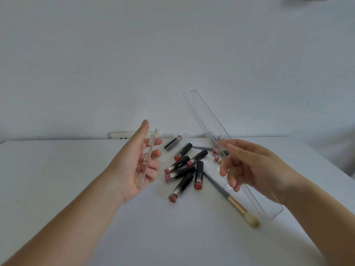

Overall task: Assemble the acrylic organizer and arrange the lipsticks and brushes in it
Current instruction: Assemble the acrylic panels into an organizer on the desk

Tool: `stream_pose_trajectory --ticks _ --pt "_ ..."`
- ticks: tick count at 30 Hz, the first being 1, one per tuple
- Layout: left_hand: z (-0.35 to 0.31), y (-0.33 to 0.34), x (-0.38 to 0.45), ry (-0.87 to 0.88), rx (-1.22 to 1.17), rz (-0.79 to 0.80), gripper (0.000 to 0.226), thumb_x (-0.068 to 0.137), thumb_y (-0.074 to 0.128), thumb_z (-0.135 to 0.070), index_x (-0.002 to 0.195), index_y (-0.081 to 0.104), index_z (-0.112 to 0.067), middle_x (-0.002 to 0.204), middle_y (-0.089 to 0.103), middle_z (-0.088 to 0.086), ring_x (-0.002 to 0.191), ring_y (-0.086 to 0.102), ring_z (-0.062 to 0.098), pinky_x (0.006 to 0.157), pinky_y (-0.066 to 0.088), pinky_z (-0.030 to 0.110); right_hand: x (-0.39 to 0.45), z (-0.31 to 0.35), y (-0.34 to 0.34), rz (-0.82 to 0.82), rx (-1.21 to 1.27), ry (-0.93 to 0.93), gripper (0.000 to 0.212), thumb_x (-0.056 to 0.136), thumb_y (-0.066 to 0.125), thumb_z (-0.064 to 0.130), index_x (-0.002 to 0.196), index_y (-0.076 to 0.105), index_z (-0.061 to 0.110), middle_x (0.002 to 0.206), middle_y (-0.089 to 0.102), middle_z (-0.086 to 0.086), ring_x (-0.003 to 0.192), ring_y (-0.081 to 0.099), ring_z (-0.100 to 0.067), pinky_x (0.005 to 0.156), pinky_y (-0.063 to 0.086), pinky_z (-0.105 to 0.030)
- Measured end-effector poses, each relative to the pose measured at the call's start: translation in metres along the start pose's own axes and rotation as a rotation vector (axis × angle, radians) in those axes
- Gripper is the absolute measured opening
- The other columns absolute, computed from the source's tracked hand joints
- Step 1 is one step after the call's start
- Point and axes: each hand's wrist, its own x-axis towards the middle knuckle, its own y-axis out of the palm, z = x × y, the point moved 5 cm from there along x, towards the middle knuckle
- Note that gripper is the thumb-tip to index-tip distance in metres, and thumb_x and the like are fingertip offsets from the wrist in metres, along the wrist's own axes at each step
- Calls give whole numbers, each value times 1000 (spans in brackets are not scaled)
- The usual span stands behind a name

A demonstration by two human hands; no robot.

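My left hand holds a narrow slotted acrylic strip upright against its palm, thumb raised, fingers curled behind it. My right hand grips a long clear acrylic panel that slants from upper left above the table down to lower right. Between the hands, several black lipsticks with red ends lie in a loose pile on the white table, some resting on flat clear acrylic pieces. A grey-handled brush with a gold ferrule and pale bristles lies diagonally under my right hand.
A second grey brush handle shows behind the pile. A white power strip sits at the table's far edge against the plain wall. The table's right edge runs close to my right forearm.
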Motion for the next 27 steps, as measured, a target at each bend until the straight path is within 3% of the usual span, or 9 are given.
stream_pose_trajectory --ticks 2,5,9,13,16,18,21,24,27 --pt "1 2 -2 -43 20 90 62 59 87 -59 100 67 -17 78 55 2 47 35 9 33 29 17 -3 1 1 20 -55 -1 38 84 66 45 111 72 20 75 67 -23 53 61 -32 51 54 -35" --pt "-1 5 -5 -14 15 166 46 75 79 -47 106 71 -14 82 57 2 50 36 8 34 29 19 -6 0 1 59 -135 -11 37 89 62 54 115 72 29 65 63 -26 52 61 -33 53 54 -37" --pt "-6 0 -5 22 25 154 46 87 65 -57 116 75 -23 94 71 3 50 44 10 35 30 19 -6 2 -3 42 -253 -31 64 80 61 75 117 69 24 61 61 -24 50 57 -34 56 53 -37" --pt "-10 -3 -4 85 97 84 41 90 61 -59 113 75 -29 95 72 3 48 34 10 35 25 17 -2 5 -6 9 -306 -43 51 84 57 71 115 72 34 58 58 -18 45 50 -29 52 49 -31" --pt "-7 4 -9 235 438 22 39 81 66 -61 114 68 -41 105 68 -2 47 38 9 37 27 20 3 0 -11 -42 -351 -38 37 97 49 58 109 74 33 59 61 -18 45 51 -27 49 48 -30" --pt "-4 15 -15 356 759 -12 52 67 66 -66 117 57 -52 108 62 -16 50 52 0 43 34 13 6 -4 -14 -85 -370 -45 36 104 45 47 102 76 29 60 61 -20 45 50 -26 47 48 -27" --pt "5 44 -19 498 1141 3 69 59 65 -72 121 47 -49 112 55 -32 85 59 -12 66 41 12 6 -4 -23 -198 -348 -52 42 103 44 51 94 76 26 60 60 -23 44 50 -26 44 45 -25" --pt "24 78 -14 547 1414 59 72 64 66 -71 127 47 -43 117 57 -26 96 60 -3 66 52 24 5 0 -34 -312 -262 -37 47 100 43 58 93 76 26 57 60 -16 43 51 -25 43 44 -27" --pt "37 111 -8 617 1568 69 67 67 67 -70 122 57 -32 116 63 -15 106 60 11 85 54 36 4 3 -43 -385 -209 -49 48 100 44 56 93 76 21 55 58 -18 42 54 -22 42 45 -22"
